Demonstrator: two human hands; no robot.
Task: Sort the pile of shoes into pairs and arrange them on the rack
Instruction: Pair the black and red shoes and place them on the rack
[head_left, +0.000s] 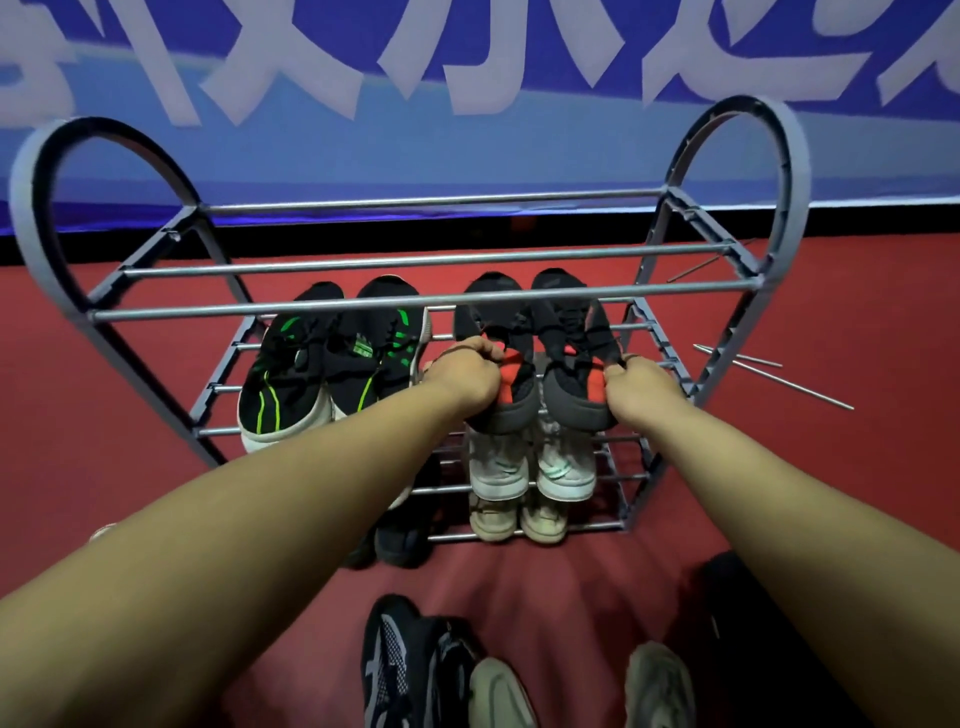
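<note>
Each hand (467, 382) (636, 387) grips a black-red shoe (511, 364) (576, 353) beside green-striped shoes (332, 358).

Red floor (130, 415) underfoot, with two thin metal rods (769, 376) lying crossed on it at right. Behind, a blue banner (467, 150) bearing large pale characters, edged below by a black strip (363, 239).

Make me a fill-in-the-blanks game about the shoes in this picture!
1. The left hand and right hand each hold a black shoe with ____ patches.
2. The pair beside them on the rack is black with ____ stripes.
3. The white pair sits one shelf ____ the held shoes.
4. The floor is ____.

Missing words: red, green, below, red
</note>
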